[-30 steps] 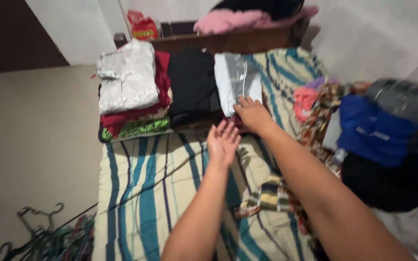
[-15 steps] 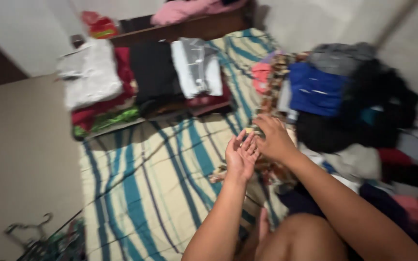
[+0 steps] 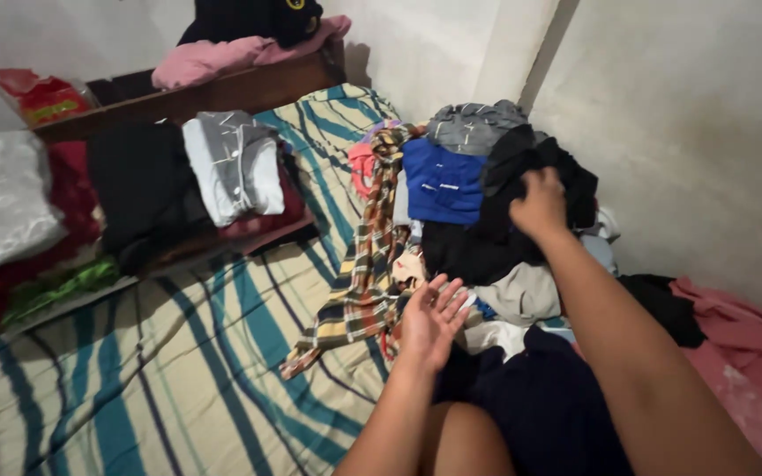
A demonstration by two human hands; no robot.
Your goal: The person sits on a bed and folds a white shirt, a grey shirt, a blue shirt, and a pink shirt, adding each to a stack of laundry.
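My right hand [image 3: 538,204] reaches into a heap of loose clothes and closes on a black garment [image 3: 522,167] near the top of the heap, beside a blue garment [image 3: 441,183] and a grey one [image 3: 474,123]. My left hand [image 3: 429,319] hovers open, palm up, fingers spread, at the near edge of the heap, just right of a yellow plaid cloth [image 3: 363,273]. It holds nothing. A beige garment [image 3: 522,295] lies between the two hands.
A striped teal and cream sheet [image 3: 178,370] covers the bed. Folded stacks lie at its far left: white and grey [image 3: 231,167], black [image 3: 143,194], red and green [image 3: 37,282]. A wooden headboard [image 3: 222,88] carries pink cloth. White walls stand behind and right. A pink cloth [image 3: 743,344] lies at right.
The view has swung right from the folded stacks to the loose heap. My right hand has moved up into the heap onto the black garment; my left hand has opened, apart from the right.
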